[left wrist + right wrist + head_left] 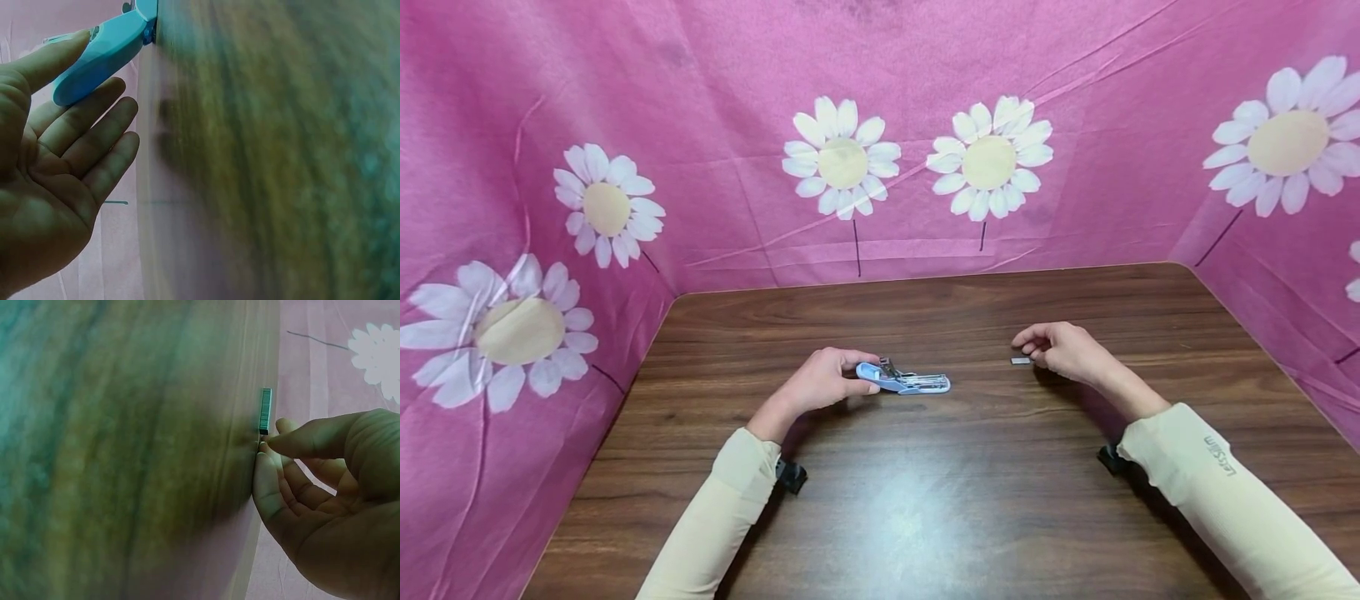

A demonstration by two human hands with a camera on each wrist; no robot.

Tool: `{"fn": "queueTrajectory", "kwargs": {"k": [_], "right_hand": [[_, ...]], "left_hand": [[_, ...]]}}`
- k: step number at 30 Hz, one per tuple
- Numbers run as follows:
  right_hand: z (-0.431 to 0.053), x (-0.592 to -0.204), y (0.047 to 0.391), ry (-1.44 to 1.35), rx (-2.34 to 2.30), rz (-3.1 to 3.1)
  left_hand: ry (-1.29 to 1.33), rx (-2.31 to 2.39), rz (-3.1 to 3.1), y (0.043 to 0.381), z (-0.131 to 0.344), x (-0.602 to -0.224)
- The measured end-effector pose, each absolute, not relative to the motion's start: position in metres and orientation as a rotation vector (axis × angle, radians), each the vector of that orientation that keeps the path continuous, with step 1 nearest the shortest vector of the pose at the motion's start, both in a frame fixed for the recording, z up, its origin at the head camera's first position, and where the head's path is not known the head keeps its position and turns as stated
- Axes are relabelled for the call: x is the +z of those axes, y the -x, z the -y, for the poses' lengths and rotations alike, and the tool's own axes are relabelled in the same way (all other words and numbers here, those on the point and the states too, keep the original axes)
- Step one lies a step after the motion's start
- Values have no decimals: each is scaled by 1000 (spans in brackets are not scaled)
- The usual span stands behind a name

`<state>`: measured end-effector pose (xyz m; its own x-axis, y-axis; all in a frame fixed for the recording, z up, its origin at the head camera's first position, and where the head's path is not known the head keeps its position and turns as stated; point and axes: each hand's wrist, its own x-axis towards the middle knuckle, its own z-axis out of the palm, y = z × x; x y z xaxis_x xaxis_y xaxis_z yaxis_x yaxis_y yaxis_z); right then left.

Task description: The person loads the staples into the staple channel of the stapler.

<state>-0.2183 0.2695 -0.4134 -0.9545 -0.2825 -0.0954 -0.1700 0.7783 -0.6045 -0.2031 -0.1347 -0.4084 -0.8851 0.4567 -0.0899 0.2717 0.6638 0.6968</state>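
Observation:
A light blue stapler (891, 379) lies unfolded, its metal staple channel showing and pointing right. My left hand (829, 379) grips its left end. In the left wrist view, the thumb (59, 59) presses one side of the blue body (100, 62) while the other fingers stretch out beneath it. To the right, a short grey strip of staples (1020, 361) is at the fingertips of my right hand (1063, 350). Seen from the right wrist, thumb and fingertips pinch the near end of the strip (266, 409), low by the tabletop.
Both hands are over a dark wood-grain table (895, 492). A pink cloth (722, 125) printed with white daisies stands around its back and sides. A black wrist mount (792, 475) shows beneath the left sleeve, another (1112, 458) beneath the right.

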Motion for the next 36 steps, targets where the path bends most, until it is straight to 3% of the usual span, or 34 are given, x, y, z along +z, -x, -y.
{"fn": "queueTrajectory", "kwargs": {"k": [36], "right_hand": [[-264, -414, 222, 394, -769, -2896]], "left_hand": [[-632, 1030, -2588, 202, 134, -405]]}}
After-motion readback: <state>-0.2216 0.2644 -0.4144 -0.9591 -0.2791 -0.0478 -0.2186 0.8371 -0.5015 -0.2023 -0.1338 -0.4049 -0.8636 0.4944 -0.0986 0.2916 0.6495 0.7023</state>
